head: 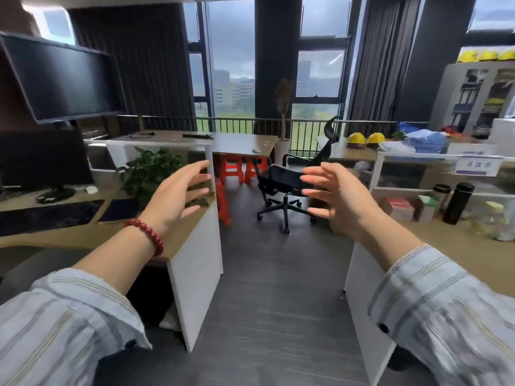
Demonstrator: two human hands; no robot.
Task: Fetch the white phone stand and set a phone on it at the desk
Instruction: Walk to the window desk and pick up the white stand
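Observation:
Both my hands are raised in front of me over an aisle between two desks. My left hand [178, 196], with a red bead bracelet on its wrist, is open with fingers spread and holds nothing. My right hand [334, 193] is open too, palm turned inward, empty. I see no white phone stand and no phone that I can make out. A small white object [256, 149] lies on the far desk [239, 143]; it is too small to identify.
The left desk [83, 235] carries a monitor [61, 79], keyboard mat, notebook and a potted plant [150, 171]. A black office chair [287, 185] and red stools [231, 168] stand ahead in the aisle. The right desk [459, 246] holds bottles, boxes and yellow helmets [365, 138].

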